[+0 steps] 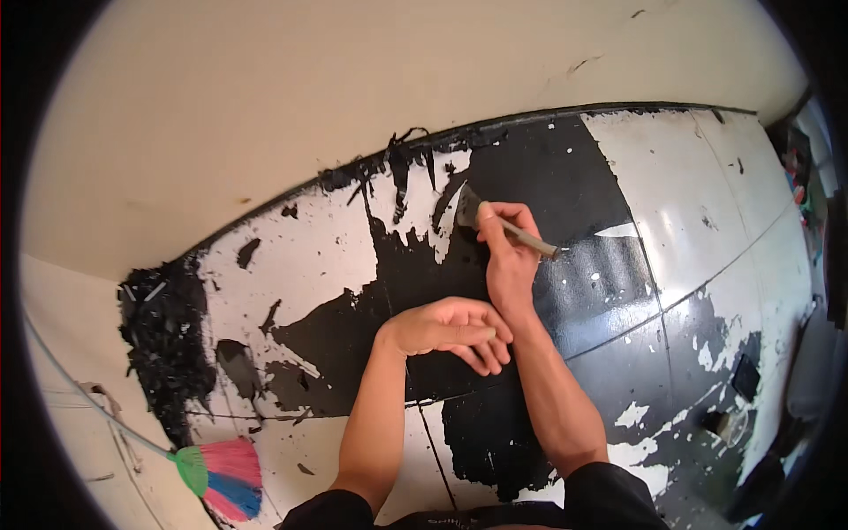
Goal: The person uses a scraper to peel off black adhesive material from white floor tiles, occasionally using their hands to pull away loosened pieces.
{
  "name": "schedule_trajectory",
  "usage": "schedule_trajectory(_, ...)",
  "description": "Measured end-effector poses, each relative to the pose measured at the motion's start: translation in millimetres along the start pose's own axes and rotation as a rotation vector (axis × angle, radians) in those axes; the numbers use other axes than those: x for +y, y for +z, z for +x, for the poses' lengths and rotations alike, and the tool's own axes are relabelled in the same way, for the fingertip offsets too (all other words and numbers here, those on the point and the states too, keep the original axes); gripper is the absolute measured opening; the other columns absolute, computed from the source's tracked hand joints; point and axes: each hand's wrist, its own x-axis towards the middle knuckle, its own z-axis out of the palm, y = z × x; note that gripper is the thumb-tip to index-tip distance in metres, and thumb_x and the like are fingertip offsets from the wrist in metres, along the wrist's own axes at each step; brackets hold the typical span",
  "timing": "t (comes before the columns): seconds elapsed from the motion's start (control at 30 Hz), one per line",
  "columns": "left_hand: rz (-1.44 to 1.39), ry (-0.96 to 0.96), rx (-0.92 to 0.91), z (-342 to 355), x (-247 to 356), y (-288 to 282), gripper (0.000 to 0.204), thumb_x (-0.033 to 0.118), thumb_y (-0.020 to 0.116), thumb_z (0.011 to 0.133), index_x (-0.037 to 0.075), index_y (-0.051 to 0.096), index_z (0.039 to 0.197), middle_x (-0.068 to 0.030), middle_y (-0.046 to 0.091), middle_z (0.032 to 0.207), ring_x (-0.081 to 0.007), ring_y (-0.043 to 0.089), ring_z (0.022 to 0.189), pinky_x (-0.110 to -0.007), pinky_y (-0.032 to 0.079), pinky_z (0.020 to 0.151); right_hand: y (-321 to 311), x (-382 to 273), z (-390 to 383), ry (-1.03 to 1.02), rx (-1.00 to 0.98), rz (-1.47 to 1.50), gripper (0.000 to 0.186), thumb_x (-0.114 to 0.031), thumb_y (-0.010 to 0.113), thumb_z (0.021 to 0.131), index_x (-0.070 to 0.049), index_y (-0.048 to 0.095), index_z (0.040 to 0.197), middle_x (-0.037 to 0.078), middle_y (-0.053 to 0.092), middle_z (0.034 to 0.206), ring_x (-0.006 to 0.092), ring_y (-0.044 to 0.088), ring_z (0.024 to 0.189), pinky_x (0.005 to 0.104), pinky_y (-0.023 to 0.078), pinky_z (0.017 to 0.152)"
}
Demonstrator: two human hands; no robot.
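My right hand [507,252] grips a scraper [534,241] by its pale handle. The scraper's blade end is against the black coating [535,168] on the tiled floor, beside a ragged white patch. Loosely bent, with the fingers apart, my left hand [449,334] holds nothing that I can see. Its fingertips are beside my right wrist; whether they touch it I cannot tell. Several torn black strips [402,172] curl up between the scraper and the wall.
A beige wall [309,79] bounds the far side. Black scraps [165,344] are heaped in the left corner. A pink, blue and green broom [231,477] lies at the lower left. At the right are a dark flat object [745,377] and blurred clutter.
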Motion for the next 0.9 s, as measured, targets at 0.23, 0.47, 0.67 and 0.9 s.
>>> schedule_trajectory(0.23, 0.067, 0.219, -0.083, 11.6, -15.6, -5.6, 0.026, 0.023, 0.068, 0.098, 0.004, 0.058, 0.084, -0.0016, 0.061, 0.073, -0.0070, 0.056, 0.059, -0.021, 0.039, 0.052, -13.5, -24.2, 17.0, -0.212, -0.259, -0.222, 0.011, -0.010, 0.066, 0.100, 0.001, 0.064, 0.101, 0.008, 0.068, 0.106, 0.0088, 0.055, 0.090, 0.0261, 0.045, 0.081)
schedule_trajectory(0.47, 0.128, -0.114, -0.552, 51.8, -36.4, 33.8, 0.042, 0.041, 0.063, 0.099, 0.001, 0.075, 0.095, -0.0043, 0.074, 0.085, -0.0090, 0.061, 0.066, -0.022, 0.050, 0.049, 7.7, -35.6, -11.8, 0.040, -0.446, -0.270, 0.018, -0.012, 0.059, 0.100, 0.003, 0.067, 0.105, 0.006, 0.065, 0.086, 0.0117, 0.055, 0.072, 0.0276, 0.044, 0.071)
schedule_trajectory(0.67, 0.280, -0.142, -0.484, 61.3, -41.0, 42.2, 0.047, 0.044, 0.069, 0.096, -0.002, 0.076, 0.101, -0.0083, 0.074, 0.097, -0.0155, 0.069, 0.086, -0.035, 0.063, 0.053, 9.4, -19.7, 12.5, 0.048, -0.821, -0.241, 0.077, -0.080, 0.038, 0.094, -0.008, 0.034, 0.067, -0.002, 0.033, 0.065, 0.0135, 0.031, 0.060, 0.0335, 0.019, 0.056)
schedule_trajectory(0.9, 0.313, -0.200, -0.405, 59.3, -42.0, 39.8, 0.048, 0.045, 0.070, 0.094, -0.003, 0.076, 0.099, -0.0113, 0.074, 0.095, -0.0180, 0.069, 0.070, -0.034, 0.062, 0.059, 29.1, -16.4, 17.5, -0.071, -1.041, -0.338, 0.078, -0.079, 0.040, 0.090, -0.006, 0.028, 0.066, 0.000, 0.028, 0.062, 0.0141, 0.026, 0.057, 0.0349, 0.018, 0.054)
